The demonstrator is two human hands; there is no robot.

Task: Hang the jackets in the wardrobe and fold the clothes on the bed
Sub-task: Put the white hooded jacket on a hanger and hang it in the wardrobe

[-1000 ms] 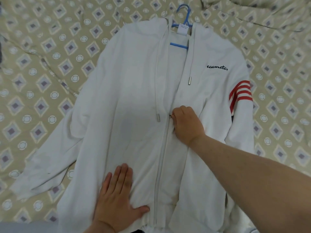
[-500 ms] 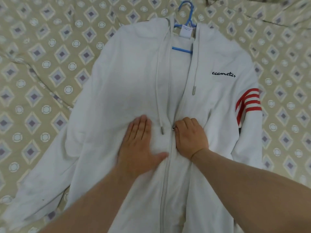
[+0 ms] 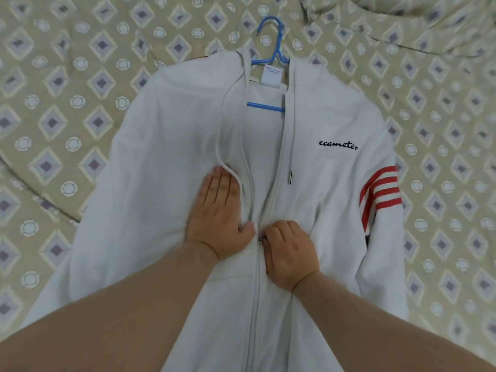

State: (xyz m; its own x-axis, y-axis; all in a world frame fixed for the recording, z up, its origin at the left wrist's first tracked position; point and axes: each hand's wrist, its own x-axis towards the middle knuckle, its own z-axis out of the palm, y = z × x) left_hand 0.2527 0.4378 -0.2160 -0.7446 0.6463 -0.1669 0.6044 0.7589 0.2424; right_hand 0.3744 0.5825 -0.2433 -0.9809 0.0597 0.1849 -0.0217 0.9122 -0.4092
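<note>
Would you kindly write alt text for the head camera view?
The right hand pinches the zipper pull of a white hoodie on a blue hanger, laid on a patterned bedspread; the left hand presses the fabric flat beside it.

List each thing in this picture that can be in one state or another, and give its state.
jacket: lying front up on the bedspread, zipped up to mid-chest, open above.
zipper pull: at mid-chest, pinched by the right hand.
hanger: inside the jacket, hook sticking out past the collar.
left hand: flat, pressing the jacket beside the zip.
right hand: curled, pinching the zipper pull.
bedspread: wrinkled.
</note>
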